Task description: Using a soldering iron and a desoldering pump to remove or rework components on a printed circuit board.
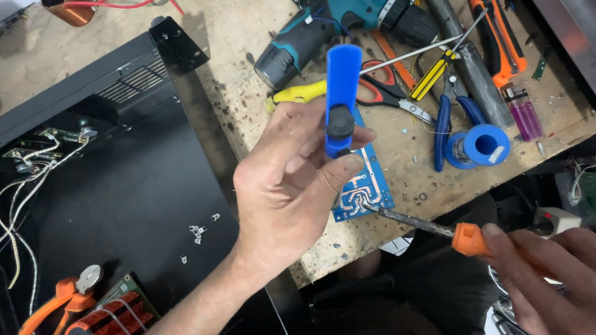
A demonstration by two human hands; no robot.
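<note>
My left hand (287, 186) holds a blue desoldering pump (342, 87) upright, fingers wrapped around its lower end and the thumb near its black button. Its nozzle points down at a blue circuit board (366, 186) lying on the worn wooden bench. My right hand (543, 273) grips the orange handle of a soldering iron (428, 226). The iron's dark tip rests on the board's traces, close to the pump nozzle.
A black metal chassis (124, 186) with wires and small loose parts fills the left. Behind the board lie a teal cordless drill (298, 43), red-handled scissors (382, 84), a yellow-black screwdriver (434, 71), blue pliers (444, 124), a solder spool (481, 146) and a purple lighter (524, 115). Orange cutters (62, 298) sit bottom left.
</note>
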